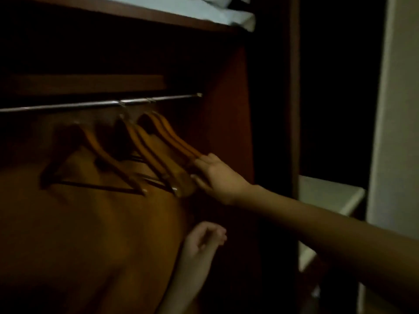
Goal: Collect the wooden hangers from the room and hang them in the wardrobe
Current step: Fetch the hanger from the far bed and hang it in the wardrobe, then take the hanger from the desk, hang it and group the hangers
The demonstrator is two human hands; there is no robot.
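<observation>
The dark reddish-brown wooden wardrobe [226,105] stands open; the view is dim and slightly blurred. A horizontal shiny metal hanging rail [102,104] runs across the interior and ends at the right side panel.

Location of task items: all visible light-brown wooden hangers hang from the rail by their hooks.
- A single wooden hanger with a dark crossbar [95,152] hangs furthest left, apart from the others.
- A middle cluster of wooden hangers [141,146] hangs near the rail's centre.
- A right-hand cluster of wooden hangers [169,134] hangs closest to the side panel, touching the middle cluster at the lower ends. The exact count per cluster cannot be determined.

Right hand [214,175]: extended into the wardrobe, fingers [199,165] mostly straight and laid against the lower ends of the two clusters. Nothing is enclosed in the hand.

Left hand [204,241]: positioned below the hangers, fingers loosely curled, palm empty, touching nothing.

A pale folded cloth [204,10] lies on the shelf above the rail. A pale flat ledge [328,191] sits outside the wardrobe, to the right.
</observation>
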